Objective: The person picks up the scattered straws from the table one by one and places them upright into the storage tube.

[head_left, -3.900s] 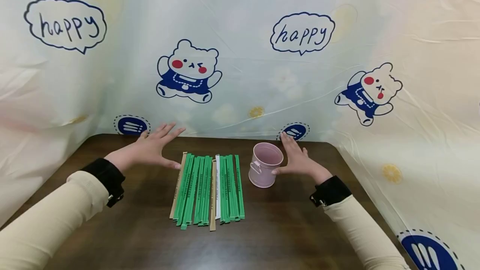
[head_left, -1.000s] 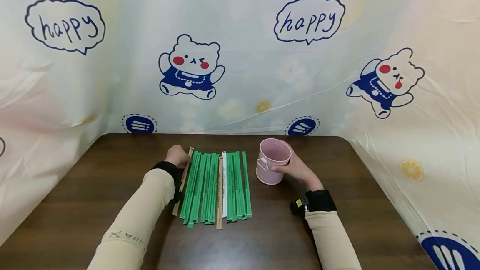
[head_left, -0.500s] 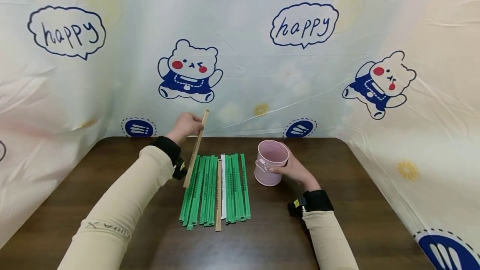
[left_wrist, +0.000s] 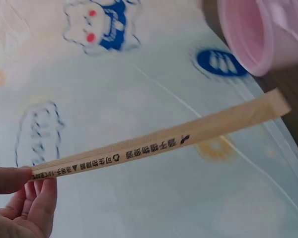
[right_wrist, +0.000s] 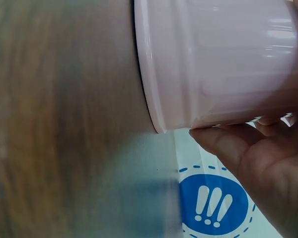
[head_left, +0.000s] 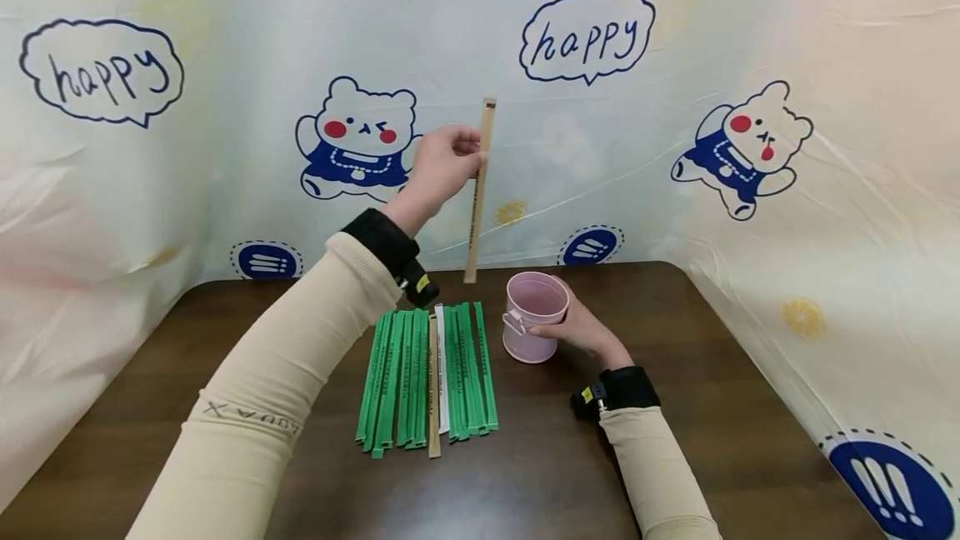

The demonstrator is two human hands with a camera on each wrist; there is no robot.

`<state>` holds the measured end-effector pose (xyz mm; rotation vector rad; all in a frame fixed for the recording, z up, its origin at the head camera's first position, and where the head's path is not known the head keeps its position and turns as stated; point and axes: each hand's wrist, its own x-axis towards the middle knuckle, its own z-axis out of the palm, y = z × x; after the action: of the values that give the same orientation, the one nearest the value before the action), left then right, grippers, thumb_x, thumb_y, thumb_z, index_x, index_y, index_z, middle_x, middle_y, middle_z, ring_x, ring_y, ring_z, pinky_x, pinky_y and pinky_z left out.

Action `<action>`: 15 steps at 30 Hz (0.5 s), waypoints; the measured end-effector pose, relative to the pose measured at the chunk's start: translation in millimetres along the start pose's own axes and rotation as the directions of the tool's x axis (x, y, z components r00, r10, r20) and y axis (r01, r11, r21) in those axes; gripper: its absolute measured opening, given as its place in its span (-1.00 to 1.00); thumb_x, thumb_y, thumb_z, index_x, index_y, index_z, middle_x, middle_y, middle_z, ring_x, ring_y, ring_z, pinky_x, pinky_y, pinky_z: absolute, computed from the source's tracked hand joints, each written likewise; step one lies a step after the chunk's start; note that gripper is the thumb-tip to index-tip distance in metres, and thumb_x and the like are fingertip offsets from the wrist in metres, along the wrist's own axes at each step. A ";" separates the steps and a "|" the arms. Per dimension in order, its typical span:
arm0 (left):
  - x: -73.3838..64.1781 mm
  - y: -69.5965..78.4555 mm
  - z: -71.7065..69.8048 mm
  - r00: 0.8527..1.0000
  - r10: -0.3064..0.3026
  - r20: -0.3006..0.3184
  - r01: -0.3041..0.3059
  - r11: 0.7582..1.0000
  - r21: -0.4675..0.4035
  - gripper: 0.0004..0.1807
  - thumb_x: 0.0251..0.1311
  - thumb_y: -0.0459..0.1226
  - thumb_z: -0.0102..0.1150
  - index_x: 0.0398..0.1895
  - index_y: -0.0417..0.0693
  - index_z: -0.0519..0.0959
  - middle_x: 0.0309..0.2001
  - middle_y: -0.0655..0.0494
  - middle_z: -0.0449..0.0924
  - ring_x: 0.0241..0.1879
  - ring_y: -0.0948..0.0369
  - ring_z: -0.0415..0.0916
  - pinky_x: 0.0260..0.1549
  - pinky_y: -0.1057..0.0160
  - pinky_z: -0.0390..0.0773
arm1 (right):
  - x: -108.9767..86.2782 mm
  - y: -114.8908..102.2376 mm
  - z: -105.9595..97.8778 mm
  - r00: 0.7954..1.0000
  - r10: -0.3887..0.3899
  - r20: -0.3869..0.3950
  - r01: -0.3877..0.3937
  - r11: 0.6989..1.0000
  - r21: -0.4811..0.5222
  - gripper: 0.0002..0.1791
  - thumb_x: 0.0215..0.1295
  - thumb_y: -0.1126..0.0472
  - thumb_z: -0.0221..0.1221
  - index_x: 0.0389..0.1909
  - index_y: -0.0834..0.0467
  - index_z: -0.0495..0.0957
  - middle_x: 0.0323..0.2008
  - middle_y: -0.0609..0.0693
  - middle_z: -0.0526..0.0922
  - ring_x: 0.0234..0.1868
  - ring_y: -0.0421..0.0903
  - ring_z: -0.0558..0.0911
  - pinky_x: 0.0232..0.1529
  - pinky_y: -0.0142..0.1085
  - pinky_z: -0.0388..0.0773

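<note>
A strip [head_left: 477, 207] is being pinched by the left hand [head_left: 442, 165]. At its five o'clock, a bucket [head_left: 527, 342] is being gripped by the right hand [head_left: 588, 335].

glare on table [head_left: 465, 515]; left wrist view dim, backdrop [left_wrist: 119, 104] perhaps blurred

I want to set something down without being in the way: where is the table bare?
The table is bare between the stick row and the head view's bottom edge, and right of the right sleeve, up to the cloth. It's crowded around the bucket: the row close on one side, the right hand gripping the other.
</note>
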<state>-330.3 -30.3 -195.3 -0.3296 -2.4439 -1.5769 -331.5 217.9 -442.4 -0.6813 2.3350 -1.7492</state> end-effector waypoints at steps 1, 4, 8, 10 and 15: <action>0.9 3.8 6.2 1.000 0.013 -0.001 -0.013 1.000 -0.022 -0.63 0.45 -0.37 0.13 0.26 -0.26 0.54 0.08 -0.15 0.58 0.01 0.10 0.57 0.15 0.14 0.69 | 0.4 -0.1 -0.5 1.000 0.001 0.003 -0.001 1.000 0.002 0.08 0.13 0.28 0.48 0.57 0.09 0.02 0.44 0.24 0.33 0.43 0.20 0.37 0.49 0.12 0.33; 3.4 7.4 24.7 0.999 0.032 -0.006 -0.033 0.995 -0.095 -0.64 0.44 -0.38 0.15 0.25 -0.26 0.55 0.07 -0.15 0.59 0.03 0.09 0.58 0.13 0.17 0.69 | 1.7 0.2 -2.0 1.000 -0.005 0.012 0.005 1.000 0.000 0.07 0.13 0.29 0.48 0.56 0.09 0.03 0.43 0.23 0.35 0.42 0.18 0.38 0.48 0.10 0.34; 5.6 -4.7 49.5 0.999 0.049 -0.007 -0.049 0.977 -0.209 -0.65 0.42 -0.40 0.17 0.22 -0.27 0.58 -0.01 -0.11 0.61 0.05 0.07 0.61 0.11 0.20 0.70 | 5.1 0.0 -3.1 0.999 -0.026 0.027 0.026 1.000 0.013 0.04 0.11 0.34 0.48 0.53 0.05 0.09 0.41 0.17 0.38 0.41 0.14 0.40 0.48 0.10 0.35; 5.9 -15.0 62.3 0.998 0.057 0.005 -0.054 0.964 -0.259 -0.67 0.41 -0.42 0.17 0.20 -0.30 0.59 -0.05 -0.12 0.61 0.04 0.05 0.62 0.10 0.19 0.71 | 6.6 -0.4 -3.1 0.999 -0.036 0.038 0.036 0.999 0.017 0.03 0.10 0.35 0.48 0.53 0.02 0.11 0.41 0.16 0.39 0.42 0.12 0.40 0.48 0.11 0.35; 4.3 -40.1 97.7 0.995 0.074 0.071 -0.048 0.947 -0.319 -0.70 0.39 -0.45 0.17 0.14 -0.37 0.59 -0.08 -0.18 0.62 0.00 0.01 0.63 0.11 0.14 0.72 | 3.9 2.5 -5.4 1.000 -0.015 0.014 0.015 1.000 0.008 0.05 0.11 0.30 0.48 0.55 0.04 0.07 0.43 0.18 0.36 0.42 0.13 0.40 0.50 0.13 0.34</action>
<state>-352.0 43.1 -268.1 -0.5276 -2.2065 -1.9652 -337.7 221.5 -442.4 -0.7085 2.3187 -1.7533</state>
